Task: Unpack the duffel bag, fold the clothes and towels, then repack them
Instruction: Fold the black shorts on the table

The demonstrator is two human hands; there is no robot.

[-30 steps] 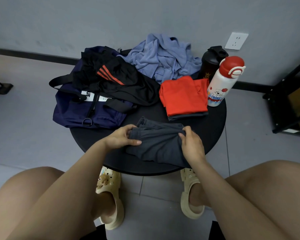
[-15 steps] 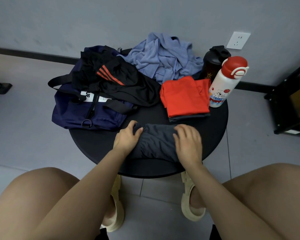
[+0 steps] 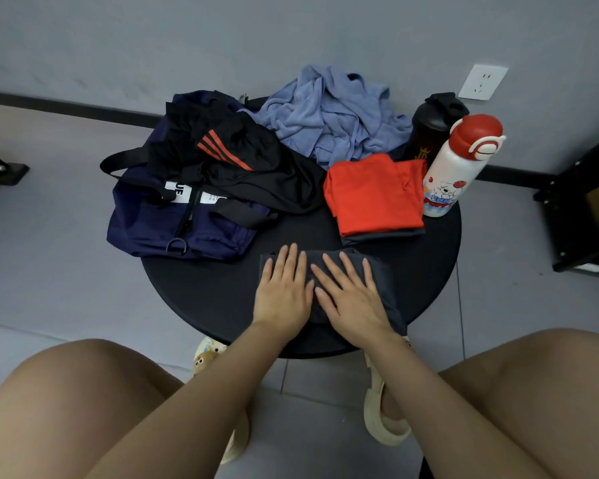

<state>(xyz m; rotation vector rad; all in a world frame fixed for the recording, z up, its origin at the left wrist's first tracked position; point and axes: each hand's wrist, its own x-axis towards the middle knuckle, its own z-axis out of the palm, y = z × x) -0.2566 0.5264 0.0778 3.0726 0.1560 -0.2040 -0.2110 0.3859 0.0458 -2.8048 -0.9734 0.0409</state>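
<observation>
— While your left hand (image 3: 281, 294) and right hand (image 3: 351, 299) lie flat with straight fingers, what's beneath them?
— Your folded dark grey garment (image 3: 382, 288) at the round table's (image 3: 201, 299) near edge, long axis left-to-right; beyond sits the navy duffel bag (image 3: 153, 219).

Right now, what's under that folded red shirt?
A dark grey folded garment lies under the red shirt; only its front edge shows. The rest, and the round table beneath, is covered.

Both forearms reach up from the lower edge toward the centre of the frame. The left hand (image 3: 283, 294) and right hand (image 3: 351, 299) lie palm-down side by side, fingers straight and slightly spread, thumbs nearly touching.
</observation>
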